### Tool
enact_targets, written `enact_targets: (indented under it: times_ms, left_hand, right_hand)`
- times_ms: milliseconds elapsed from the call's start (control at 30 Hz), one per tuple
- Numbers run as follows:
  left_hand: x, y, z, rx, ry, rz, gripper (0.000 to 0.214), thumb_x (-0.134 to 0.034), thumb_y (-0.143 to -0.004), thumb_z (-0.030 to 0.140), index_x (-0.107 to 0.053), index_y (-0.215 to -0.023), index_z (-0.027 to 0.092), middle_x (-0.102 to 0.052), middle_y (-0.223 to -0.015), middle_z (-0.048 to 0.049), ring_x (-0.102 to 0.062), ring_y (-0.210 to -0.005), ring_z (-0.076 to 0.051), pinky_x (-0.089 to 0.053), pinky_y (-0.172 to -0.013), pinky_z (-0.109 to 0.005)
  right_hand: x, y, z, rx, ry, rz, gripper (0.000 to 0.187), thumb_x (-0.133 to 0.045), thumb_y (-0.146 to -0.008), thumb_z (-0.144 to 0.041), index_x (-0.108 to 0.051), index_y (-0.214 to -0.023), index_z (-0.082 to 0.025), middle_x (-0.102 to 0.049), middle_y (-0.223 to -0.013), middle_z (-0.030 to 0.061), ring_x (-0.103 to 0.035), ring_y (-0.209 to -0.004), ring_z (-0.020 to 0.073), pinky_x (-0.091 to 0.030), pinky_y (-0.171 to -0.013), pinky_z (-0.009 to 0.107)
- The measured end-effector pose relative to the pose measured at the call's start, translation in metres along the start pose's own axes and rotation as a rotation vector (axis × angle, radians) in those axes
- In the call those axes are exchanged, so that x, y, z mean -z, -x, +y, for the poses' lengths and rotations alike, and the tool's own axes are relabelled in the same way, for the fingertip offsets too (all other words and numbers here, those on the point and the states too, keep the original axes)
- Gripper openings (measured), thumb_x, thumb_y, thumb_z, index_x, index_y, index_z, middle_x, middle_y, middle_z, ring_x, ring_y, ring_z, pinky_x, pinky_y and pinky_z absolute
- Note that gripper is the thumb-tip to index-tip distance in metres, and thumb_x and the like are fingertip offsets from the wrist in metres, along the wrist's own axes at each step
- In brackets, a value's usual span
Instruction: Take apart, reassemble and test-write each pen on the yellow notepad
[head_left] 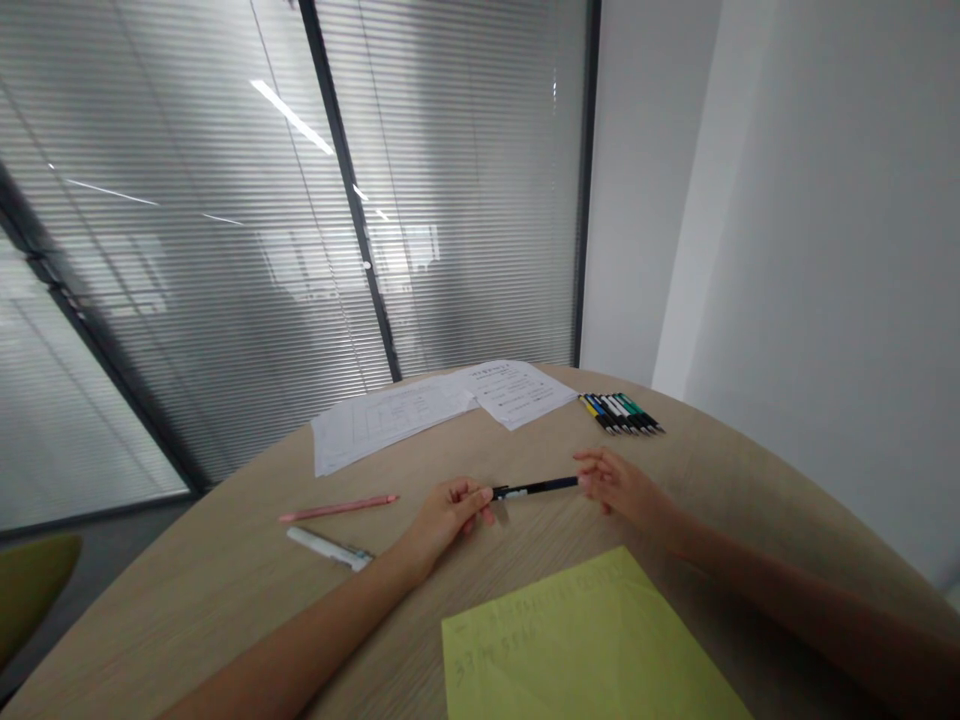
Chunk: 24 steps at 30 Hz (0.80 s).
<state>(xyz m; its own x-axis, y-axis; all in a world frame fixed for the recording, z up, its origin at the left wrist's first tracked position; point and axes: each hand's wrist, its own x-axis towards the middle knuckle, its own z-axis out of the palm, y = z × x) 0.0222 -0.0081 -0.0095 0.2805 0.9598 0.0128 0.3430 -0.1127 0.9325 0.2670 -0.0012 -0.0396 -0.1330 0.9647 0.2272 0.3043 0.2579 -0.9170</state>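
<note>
- Nearest us lies a creased yellow sheet of paper [577, 640], faintly handwritten near its far edge, angled on the round, pale wood-grain surface [187, 580], perhaps to suit our reading.
- Beyond it, between our hands, we have a slender black pen [536, 489] almost level; holding it by its ends probably steadies it and leaves its middle visible.
- Our left hand [450, 520] has its grip closed on one end; our right hand [619, 488] meets the other, though whether it pinches or merely touches we cannot tell.
- The barrel looks straight and dark, with a whitish marking toward our left.
- Leftward, a slim pink pen [341, 508] and a white pen [326, 546] lie apparently set aside.
- Farther off, multicoloured pens [619, 412] form a close row, seemingly aligned deliberately, beside overlapping white printed sheets [405, 415].
</note>
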Motion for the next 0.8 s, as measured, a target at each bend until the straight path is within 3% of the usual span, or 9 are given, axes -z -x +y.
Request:
enact_targets:
  times_ms: [100, 200, 433, 600, 800]
  left_hand:
    - [0.0001, -0.0012, -0.0019, -0.019, -0.002, -0.015, 0.037, -0.052, -0.065, 0.050, -0.053, -0.061, 0.014, -0.044, -0.046, 0.0047, -0.031, -0.043, -0.007, -0.020, -0.044, -0.020]
    - [0.0002, -0.0019, -0.0026, -0.028, -0.004, -0.003, 0.036, -0.053, -0.063, 0.050, -0.053, -0.061, 0.014, -0.043, -0.045, 0.0052, -0.031, -0.043, -0.007, -0.020, -0.043, -0.020]
    - [-0.0005, 0.0009, 0.0007, -0.024, 0.017, 0.027, 0.035, -0.056, -0.062, 0.049, -0.055, -0.062, 0.014, -0.047, -0.048, 0.0038, -0.033, -0.045, -0.008, -0.023, -0.045, -0.020]
    - [-0.0011, 0.0010, 0.0004, -0.028, 0.031, 0.016, 0.032, -0.056, -0.063, 0.046, -0.056, -0.065, 0.014, -0.054, -0.054, 0.0016, -0.034, -0.045, -0.008, -0.024, -0.045, -0.020]
    - [-0.0006, -0.0016, -0.0042, -0.040, 0.059, 0.005, 0.032, -0.056, -0.063, 0.046, -0.056, -0.065, 0.014, -0.055, -0.055, 0.0013, -0.034, -0.044, -0.007, -0.023, -0.044, -0.020]
  right_hand:
    - [0.0011, 0.0000, 0.0057, -0.071, 0.112, -0.045, 0.034, -0.036, -0.076, -0.046, -0.051, -0.068, -0.016, -0.048, -0.056, -0.0011, -0.043, -0.048, 0.0087, -0.031, -0.043, 0.021]
    - [0.0019, -0.0002, 0.0089, -0.120, 0.195, -0.075, 0.040, -0.034, -0.077, -0.046, -0.045, -0.053, -0.017, -0.042, -0.047, -0.0021, -0.040, -0.043, 0.0081, -0.030, -0.043, 0.022]
    - [0.0033, -0.0022, 0.0050, -0.104, 0.070, -0.109, 0.030, -0.045, -0.070, -0.048, -0.047, -0.067, -0.018, -0.048, -0.056, -0.0024, -0.041, -0.044, 0.0082, -0.029, -0.040, 0.020]
    - [0.0054, -0.0029, 0.0099, -0.073, 0.164, -0.128, 0.040, -0.035, -0.078, -0.046, -0.043, -0.053, -0.017, -0.045, -0.046, -0.0028, -0.035, -0.038, 0.0059, -0.027, -0.040, 0.020]
    - [0.0048, -0.0015, 0.0098, -0.081, 0.151, -0.135, 0.036, -0.039, -0.077, -0.045, -0.044, -0.055, -0.017, -0.043, -0.045, -0.0037, -0.035, -0.039, 0.0061, -0.026, -0.040, 0.020]
